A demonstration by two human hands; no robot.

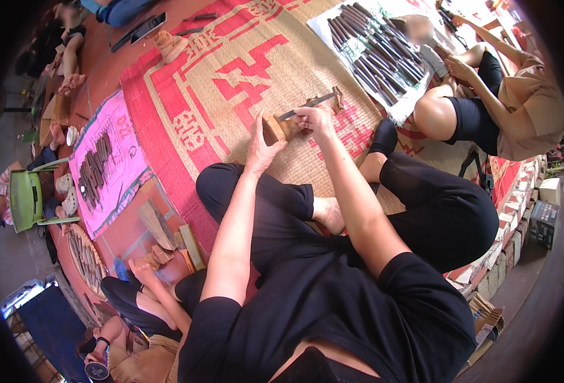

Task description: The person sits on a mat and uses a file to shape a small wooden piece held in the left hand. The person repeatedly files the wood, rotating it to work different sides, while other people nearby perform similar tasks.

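Both arms extended forward over crossed legs. Left hand [261, 145] flat, fingers together, braced against wood block [275, 127] on mat [231, 96]. Right hand [314, 118] curled, fingers pinching chisel [307, 105] atop the block.

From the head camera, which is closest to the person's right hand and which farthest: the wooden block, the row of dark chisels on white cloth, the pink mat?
From the right hand:
1. Wooden block, touching it, just left.
2. Dark chisels, up and right.
3. Pink mat, far left.
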